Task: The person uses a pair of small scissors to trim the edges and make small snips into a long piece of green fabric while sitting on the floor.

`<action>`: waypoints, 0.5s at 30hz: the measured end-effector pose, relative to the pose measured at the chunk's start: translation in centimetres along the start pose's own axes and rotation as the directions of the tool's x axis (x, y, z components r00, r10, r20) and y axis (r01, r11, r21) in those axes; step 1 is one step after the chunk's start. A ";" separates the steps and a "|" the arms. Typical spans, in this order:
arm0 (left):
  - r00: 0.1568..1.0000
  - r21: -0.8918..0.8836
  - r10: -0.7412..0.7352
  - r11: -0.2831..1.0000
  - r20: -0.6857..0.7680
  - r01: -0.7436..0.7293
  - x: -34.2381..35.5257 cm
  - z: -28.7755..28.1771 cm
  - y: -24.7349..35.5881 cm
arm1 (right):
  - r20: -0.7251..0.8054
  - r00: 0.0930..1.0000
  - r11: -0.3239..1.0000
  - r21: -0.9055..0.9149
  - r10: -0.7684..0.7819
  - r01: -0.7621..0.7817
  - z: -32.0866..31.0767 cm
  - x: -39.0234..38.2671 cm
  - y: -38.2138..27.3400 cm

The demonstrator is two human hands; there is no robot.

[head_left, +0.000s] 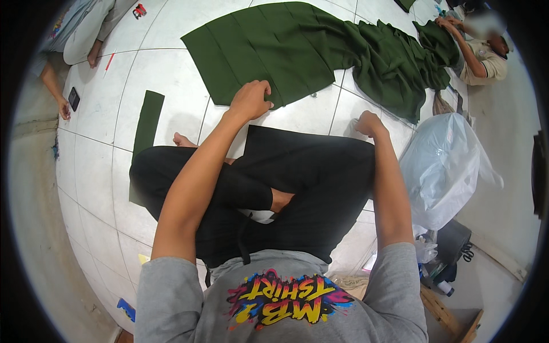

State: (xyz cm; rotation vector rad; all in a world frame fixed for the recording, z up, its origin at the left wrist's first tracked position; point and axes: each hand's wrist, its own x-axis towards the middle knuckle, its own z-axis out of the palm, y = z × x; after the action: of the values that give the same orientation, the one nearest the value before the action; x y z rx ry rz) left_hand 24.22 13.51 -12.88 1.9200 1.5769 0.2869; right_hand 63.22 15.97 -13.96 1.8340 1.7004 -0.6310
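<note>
A long piece of dark green cloth [251, 60] lies spread on the tiled floor ahead of me. Faint parallel fold lines cross its flat left part, and its right part is bunched in loose folds. My left hand [250, 100] rests at the cloth's near edge, its fingers curled and closed on the fabric. Just off that edge, to the right, my right hand [370, 124] is closed in a loose fist above the floor. Something pale shows beside its fingers, too small to make out. A narrow green cloth strip [150, 117] lies left, partly under my knee.
Far right, another person [477, 60] handles the bunched end of the cloth. A second person [86, 34] sits far left by a phone [74, 99] and a red stick-like thing [110, 62]. A stuffed clear plastic bag [443, 166] stands right, near a black container [453, 243].
</note>
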 end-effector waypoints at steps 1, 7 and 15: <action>0.995 0.067 0.032 0.997 -0.097 -0.026 0.0 0.5 -0.6 | -0.002 0.999 0.999 -0.018 -0.033 0.033 0.0 0.5 -0.2; 0.924 0.174 0.332 0.938 -0.191 -0.301 0.1 6.1 -0.2 | -0.421 0.871 0.873 0.286 -0.255 0.394 -0.1 2.6 -7.5; 0.866 0.051 0.267 0.961 -0.423 -0.272 0.8 7.8 -1.5 | -0.393 0.917 0.767 0.608 0.067 0.205 2.8 3.1 -13.3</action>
State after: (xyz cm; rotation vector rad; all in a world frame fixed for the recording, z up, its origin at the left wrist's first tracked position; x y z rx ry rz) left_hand 27.40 11.84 -19.95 2.1740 1.5538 0.8874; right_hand 50.33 16.99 -19.18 2.5239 1.9761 -1.0312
